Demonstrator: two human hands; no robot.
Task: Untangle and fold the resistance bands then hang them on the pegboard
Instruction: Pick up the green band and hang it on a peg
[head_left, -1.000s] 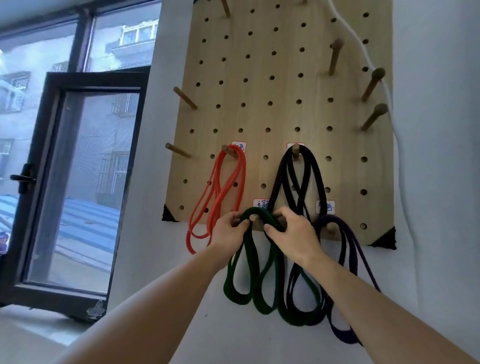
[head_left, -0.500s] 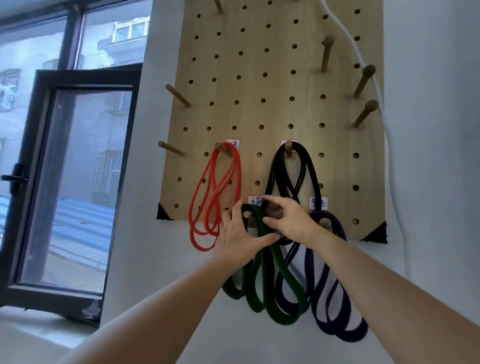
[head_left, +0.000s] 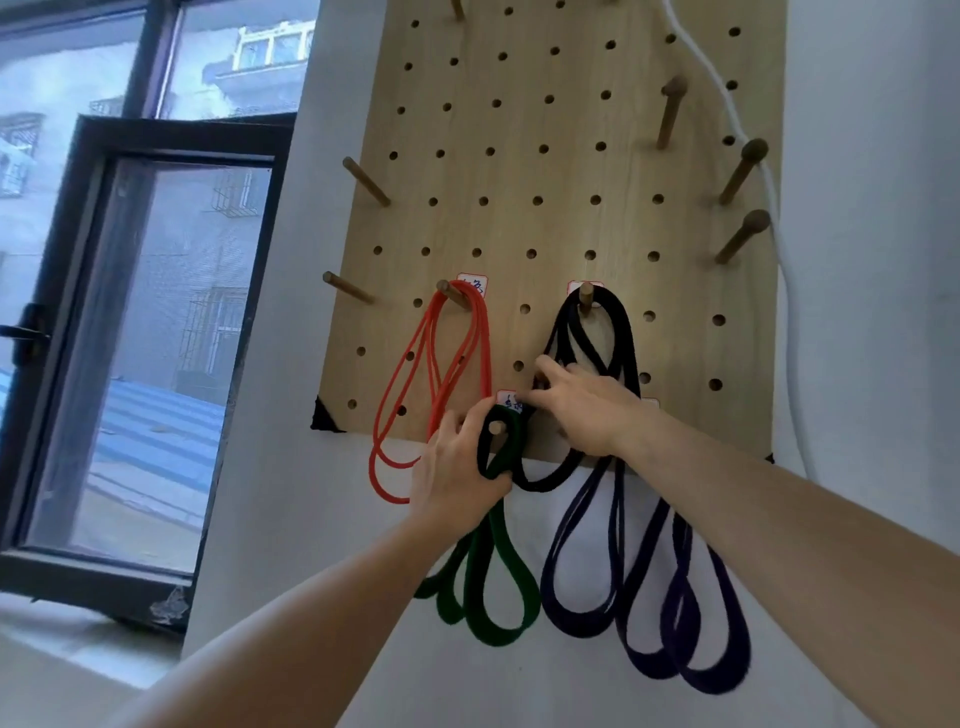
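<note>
A wooden pegboard (head_left: 519, 130) hangs on a white wall. On its lower pegs hang a red band (head_left: 487, 353) and a black band (head_left: 626, 332). A green band (head_left: 493, 636) is looped over a lower peg (head_left: 496, 427). My left hand (head_left: 457, 467) grips the green band just below that peg, thumb across the strands. My right hand (head_left: 587, 410) lies with fingers spread against the black band's lower strands, beside a small label. A purple band (head_left: 711, 685) hangs at the lower right; my right wrist hides its peg.
Several bare pegs stick out, two on the left (head_left: 366, 182) and three on the right (head_left: 743, 166). A white cord (head_left: 789, 312) runs down the board's right edge. An open dark-framed window (head_left: 156, 312) stands to the left above a pale sill (head_left: 78, 649).
My right hand has let go of the green band and risen to the black band. My left hand has slid down below the peg, gripping the green strands there.
</note>
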